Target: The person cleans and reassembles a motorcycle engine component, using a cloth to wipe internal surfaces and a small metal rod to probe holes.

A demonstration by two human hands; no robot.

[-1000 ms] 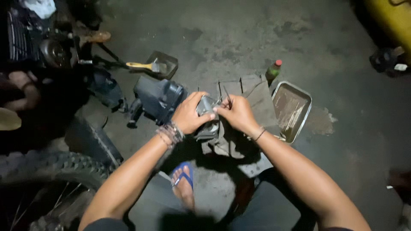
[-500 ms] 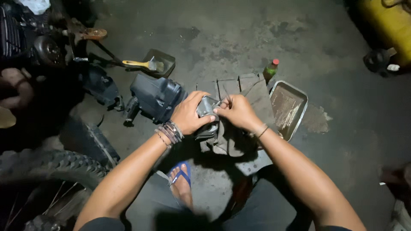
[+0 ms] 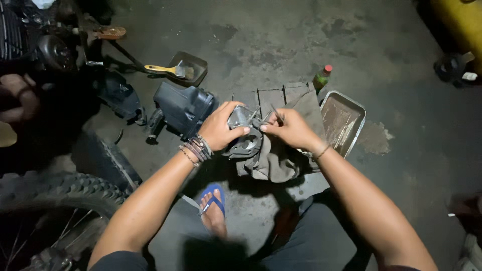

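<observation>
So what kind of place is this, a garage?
Probably a motorcycle repair spot: a knobby tyre at left, a stained concrete floor, a metal tray, and a grey engine part held in both hands over a rag.

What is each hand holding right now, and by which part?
Left hand grips the grey metal engine part around its side. Right hand pinches a thin metal pin near its lower end.

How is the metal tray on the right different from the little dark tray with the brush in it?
The metal tray is pale, shiny and larger; the dark tray is smaller and dull. The dark tray holds a yellow-handled brush; the metal tray holds no brush, only smears. Both are shallow, rectangular and lie flat on the concrete floor.
</observation>
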